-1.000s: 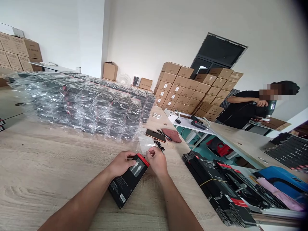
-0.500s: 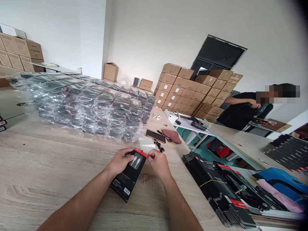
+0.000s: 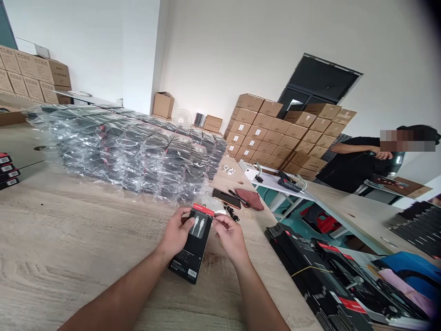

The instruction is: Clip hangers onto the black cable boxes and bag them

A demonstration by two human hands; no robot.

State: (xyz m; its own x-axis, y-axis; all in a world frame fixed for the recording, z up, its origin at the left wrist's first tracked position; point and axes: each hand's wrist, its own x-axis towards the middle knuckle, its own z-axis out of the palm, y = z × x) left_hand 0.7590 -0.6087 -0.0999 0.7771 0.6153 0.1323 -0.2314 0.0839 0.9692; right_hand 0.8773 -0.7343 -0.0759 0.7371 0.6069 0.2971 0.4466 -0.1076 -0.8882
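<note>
Holding cable box [image 3: 190,259] more upright, left hand [image 3: 175,233], right hand [image 3: 230,237] beside

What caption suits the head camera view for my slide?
Left hand grips a black-and-red cable box, right hand at its edge, near bubble-wrapped stacks.

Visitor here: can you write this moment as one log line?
left hand: grips black cable package | right hand: at its red top edge

Head camera, forward-down, over left hand [image 3: 176,233], right hand [image 3: 230,236]
</note>
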